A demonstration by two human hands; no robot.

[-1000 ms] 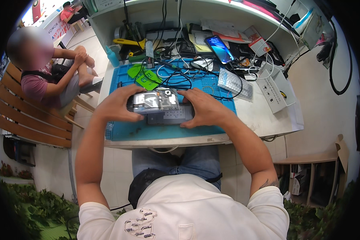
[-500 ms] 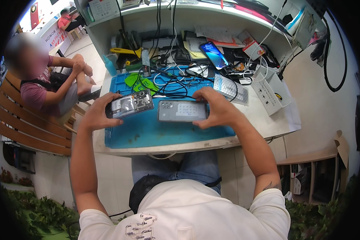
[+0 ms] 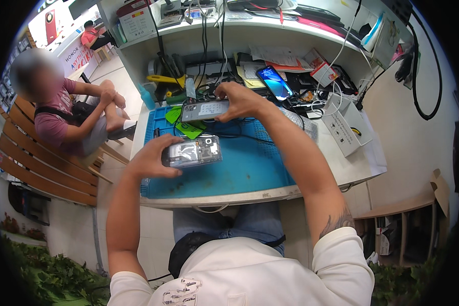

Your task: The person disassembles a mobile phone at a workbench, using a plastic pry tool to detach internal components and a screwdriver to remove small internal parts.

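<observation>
My left hand (image 3: 159, 157) grips an opened phone (image 3: 191, 151) with its inner parts showing, just above the blue silicone work mat (image 3: 224, 178) on its left half. Farther back, my right hand (image 3: 233, 100) holds a grey phone back cover (image 3: 201, 110), with camera rings at one end, over bright green plastic pieces (image 3: 188, 130) and a tangle of black and white cables. A phone with a lit screen (image 3: 274, 82) lies at the back right. A bubble-wrap strip is partly hidden behind my right forearm.
The desk has a shelf (image 3: 239, 18) overhead, a yellow-handled tool (image 3: 160, 78), a blue bottle (image 3: 147, 97), papers and a white box (image 3: 344, 130) at the right. A person (image 3: 76, 115) sits left on a wooden bench (image 3: 41, 173); another (image 3: 93, 35) sits farther back.
My right hand has lifted the grey back cover away toward the back and left of the mat. My left hand first moved left, then rightward and nearer me, still holding the opened phone.
</observation>
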